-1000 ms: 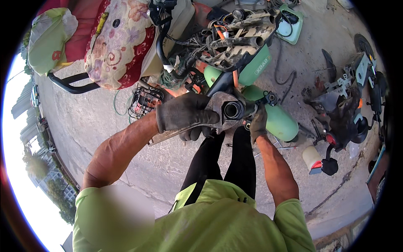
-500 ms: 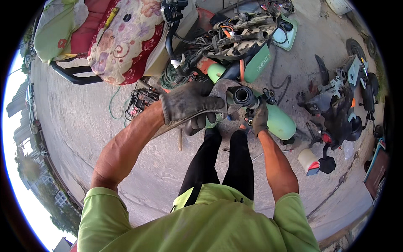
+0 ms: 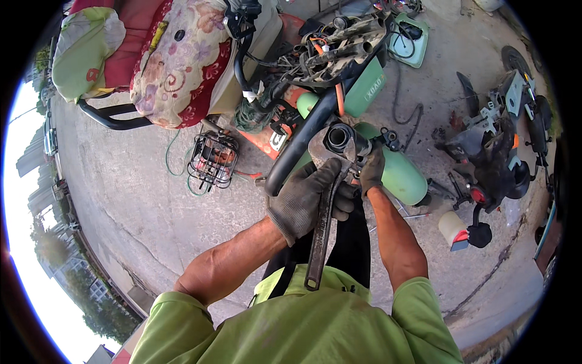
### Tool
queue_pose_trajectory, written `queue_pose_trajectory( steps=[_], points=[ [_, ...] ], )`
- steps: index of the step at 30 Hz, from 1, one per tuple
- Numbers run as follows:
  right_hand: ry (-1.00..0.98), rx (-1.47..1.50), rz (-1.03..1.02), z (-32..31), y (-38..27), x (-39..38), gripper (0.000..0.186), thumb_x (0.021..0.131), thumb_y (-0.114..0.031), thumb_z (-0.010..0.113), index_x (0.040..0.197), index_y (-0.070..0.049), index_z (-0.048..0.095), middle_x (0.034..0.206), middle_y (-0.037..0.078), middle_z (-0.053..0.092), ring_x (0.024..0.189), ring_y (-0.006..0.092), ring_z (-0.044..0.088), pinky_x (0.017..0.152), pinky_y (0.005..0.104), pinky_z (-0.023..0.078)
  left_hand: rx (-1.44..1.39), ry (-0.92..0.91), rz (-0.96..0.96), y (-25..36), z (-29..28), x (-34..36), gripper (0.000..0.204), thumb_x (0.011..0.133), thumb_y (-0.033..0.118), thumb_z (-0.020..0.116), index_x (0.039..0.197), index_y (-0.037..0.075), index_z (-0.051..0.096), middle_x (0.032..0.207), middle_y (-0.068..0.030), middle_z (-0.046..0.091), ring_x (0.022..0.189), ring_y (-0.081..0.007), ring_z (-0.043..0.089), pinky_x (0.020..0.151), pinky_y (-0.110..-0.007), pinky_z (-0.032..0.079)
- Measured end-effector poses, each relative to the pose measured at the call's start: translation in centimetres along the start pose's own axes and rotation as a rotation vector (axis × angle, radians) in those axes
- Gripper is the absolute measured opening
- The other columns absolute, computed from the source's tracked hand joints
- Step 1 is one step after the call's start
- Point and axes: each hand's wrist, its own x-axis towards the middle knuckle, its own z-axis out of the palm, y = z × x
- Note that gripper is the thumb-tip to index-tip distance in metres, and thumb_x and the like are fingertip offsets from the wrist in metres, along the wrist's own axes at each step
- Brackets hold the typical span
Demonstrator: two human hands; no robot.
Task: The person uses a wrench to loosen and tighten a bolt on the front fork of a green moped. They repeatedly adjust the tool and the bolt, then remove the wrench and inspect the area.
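We've L grip [image 3: 306,201] clasping the wrench [image 3: 322,233], jaws at the collar [image 3: 338,139], prob. for leverage; R grip [image 3: 372,171] beside it, can't tell hold.

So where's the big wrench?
In the head view, the wrench is just right of centre, held in the left hand, its handle pointing down toward the green shirt.
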Motion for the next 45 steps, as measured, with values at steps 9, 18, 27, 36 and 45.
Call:
queue_pose_trajectory(
  steps=[9, 18, 27, 36, 45],
  points=[
    [-0.02, -0.032, -0.085, 0.5, -2.3, -0.6, 0.056, 0.109, -0.05, 0.042, 0.122, 0.002, 0.058, 0.108, 0.01, 0.065, 0.096, 0.02, 0.061, 0.091, 0.0365, 0.048, -0.057, 0.053, -0.009, -0.3, 1.6, -0.2, 0.044, 0.111, 0.04, 0.045, 0.107, 0.0, 0.063, 0.087, -0.0103, 0.07, 0.067, -0.0209, 0.069, 0.06, -0.034, 0.06],
    [0.024, -0.106, -0.026, -0.2, 0.5, -0.6, 0.057, 0.108, -0.052, 0.041, 0.117, 0.002, 0.058, 0.106, 0.009, 0.066, 0.093, 0.0196, 0.063, 0.085, 0.035, 0.051, -0.078, 0.072, -0.037, -0.9, 1.9, 0.2, 0.042, 0.111, 0.042, 0.046, 0.114, 0.004, 0.065, 0.087, -0.0089, 0.069, 0.065, -0.0217, 0.068, 0.058, -0.035, 0.057],
    [0.003, -0.397, -0.274, -0.4, -1.0, -0.9, 0.052, 0.11, -0.048, 0.041, 0.113, 0.001, 0.058, 0.104, 0.008, 0.066, 0.09, 0.0176, 0.063, 0.082, 0.0349, 0.052, 0.007, -0.007, -0.138, 1.5, -1.1, 0.7, 0.035, 0.107, 0.038, 0.058, 0.11, 0.003, 0.063, 0.076, -0.0075, 0.068, 0.054, -0.0164, 0.065, 0.044, -0.029, 0.051],
    [-0.106, -0.319, -0.131, -1.4, -1.2, -0.1, 0.049, 0.111, -0.044, 0.04, 0.122, 0.001, 0.056, 0.113, 0.008, 0.063, 0.097, 0.0194, 0.061, 0.087, 0.0351, 0.05, 0.362, -0.081, -0.139, 4.3, -2.9, 1.4, 0.038, 0.106, 0.039, 0.059, 0.112, 0.001, 0.063, 0.079, -0.0086, 0.07, 0.056, -0.0156, 0.066, 0.047, -0.029, 0.053],
    [-0.148, -0.297, -0.081, -1.8, -0.5, -0.2, 0.052, 0.11, -0.044, 0.042, 0.135, 0.0, 0.055, 0.122, 0.009, 0.061, 0.108, 0.0189, 0.059, 0.095, 0.0353, 0.048, 0.963, -0.26, -0.283, 11.9, -5.0, 4.7, 0.036, 0.1, 0.035, 0.069, 0.107, -0.001, 0.068, 0.074, -0.0117, 0.072, 0.053, -0.0165, 0.067, 0.045, -0.029, 0.054]
  ],
)
